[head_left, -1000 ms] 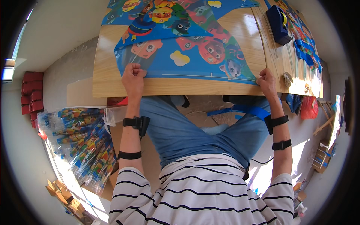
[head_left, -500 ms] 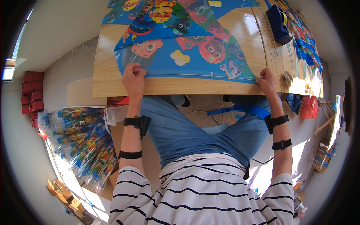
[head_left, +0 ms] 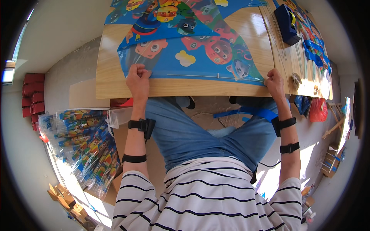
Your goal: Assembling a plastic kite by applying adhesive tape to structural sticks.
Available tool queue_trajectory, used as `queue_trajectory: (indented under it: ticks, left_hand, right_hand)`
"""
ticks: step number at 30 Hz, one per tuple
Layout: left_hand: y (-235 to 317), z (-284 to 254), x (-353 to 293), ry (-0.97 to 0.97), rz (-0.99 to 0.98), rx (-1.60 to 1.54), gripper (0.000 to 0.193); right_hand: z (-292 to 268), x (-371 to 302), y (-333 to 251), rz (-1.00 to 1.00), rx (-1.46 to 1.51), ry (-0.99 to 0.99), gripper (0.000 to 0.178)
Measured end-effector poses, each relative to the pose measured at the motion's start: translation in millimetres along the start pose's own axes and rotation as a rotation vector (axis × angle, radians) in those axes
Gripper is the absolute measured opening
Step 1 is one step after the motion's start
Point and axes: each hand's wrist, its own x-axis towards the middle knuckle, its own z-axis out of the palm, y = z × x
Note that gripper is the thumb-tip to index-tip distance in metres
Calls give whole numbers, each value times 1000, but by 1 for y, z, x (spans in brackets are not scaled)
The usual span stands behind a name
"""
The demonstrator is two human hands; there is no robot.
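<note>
A thin blue kite sail (head_left: 169, 66) printed with cartoon animals lies on the wooden table in front of me, partly folded over. Along its near edge runs a slim pale rod (head_left: 192, 76) with a small white fitting on it. My left hand (head_left: 138, 81) is closed in a pinch at the sail's near left edge, its fingertips close to another thin rod (head_left: 142, 54). At the near right corner, my right hand (head_left: 274, 82) pinches the sail where the edge ends. What exactly lies between the fingertips is hidden on both sides.
A dark blue tape dispenser (head_left: 287, 25) stands at the far right of the table (head_left: 119, 89), beside loose thin rods (head_left: 275, 34) and more printed sails (head_left: 314, 42). Left below, plastic-wrapped printed packs (head_left: 84, 142) are heaped. Red boxes (head_left: 33, 94) are stacked by the wall.
Almost nothing differs. The sail's near edge and my left hand have shifted very slightly; both hands keep their pinch at the same places.
</note>
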Motion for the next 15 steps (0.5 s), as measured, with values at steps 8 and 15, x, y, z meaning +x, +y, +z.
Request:
queue_trajectory:
  ticks: [8, 15]
  left_hand:
    - [2, -6, 1, -20, 15, 147, 26]
    - [8, -3, 2, -35, 17, 186, 25]
  right_hand:
    - [6, 4, -11, 146, -131, -21, 15]
    - [-5, 3, -24, 226, -173, -53, 14]
